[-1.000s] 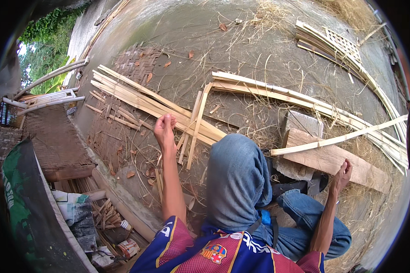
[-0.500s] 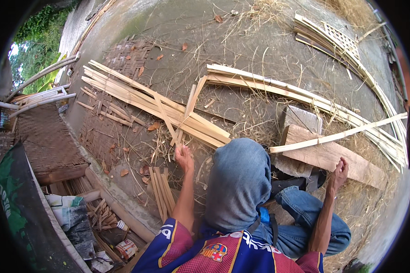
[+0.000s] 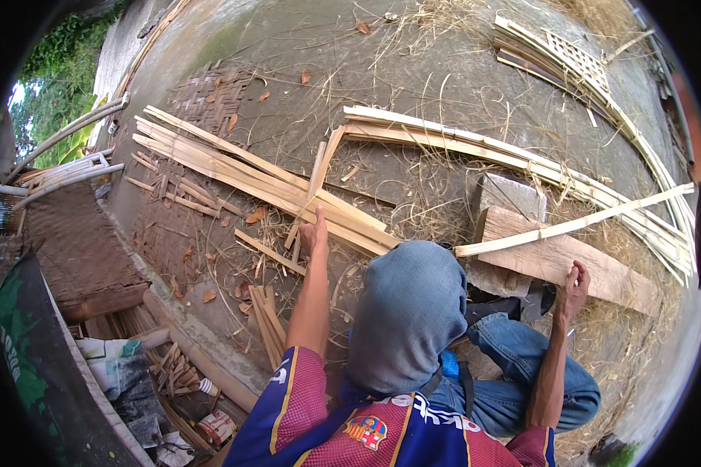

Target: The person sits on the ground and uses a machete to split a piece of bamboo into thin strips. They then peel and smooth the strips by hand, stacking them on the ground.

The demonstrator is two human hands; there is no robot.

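Observation:
My left hand (image 3: 314, 235) reaches to the near edge of a bundle of long, pale split-bamboo strips (image 3: 234, 167). Its thumb sticks up apart from the fingers, which are partly hidden, and I see no strip held firmly in it. Shorter strips (image 3: 325, 165) stand up across the bundle just beyond the thumb. One short strip (image 3: 269, 251) lies on the ground left of my wrist. My right hand (image 3: 574, 288) is closed, fingers curled, over the near edge of a wooden plank (image 3: 557, 253); whatever it may hold is hidden.
A long bamboo strip (image 3: 576, 226) lies across the plank, which rests by a concrete block (image 3: 514, 198). Longer strips (image 3: 475, 148) stretch to the far right. More short strips (image 3: 266, 323) lie left of my knee. Shavings litter the ground, and woven mats (image 3: 210, 97) lie far left.
My left hand has moved up toward the bundle. The short strip that leaned across the bundle at that hand now lies on the ground to its left. My right hand stays by the plank.

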